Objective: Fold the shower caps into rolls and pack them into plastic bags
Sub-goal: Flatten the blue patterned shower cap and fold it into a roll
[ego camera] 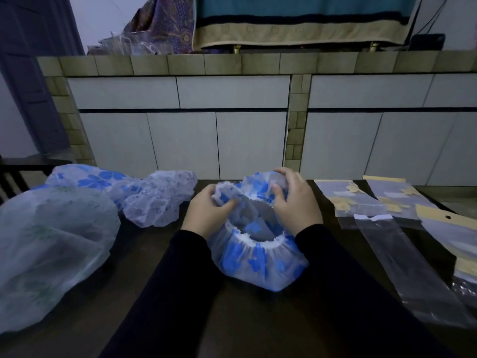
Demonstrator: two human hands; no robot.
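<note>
left hand (206,213), right hand (296,200) — both gripping blue-flowered shower cap (260,262); dark table (160,244)

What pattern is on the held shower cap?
Blue flowers on translucent white plastic, head view.

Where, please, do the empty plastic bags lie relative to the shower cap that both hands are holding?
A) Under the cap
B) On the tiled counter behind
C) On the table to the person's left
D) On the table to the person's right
D: the plastic bags lie flat on the dark table on the person's right, apart from the blue-flowered shower cap gripped by the left hand and right hand.
</note>
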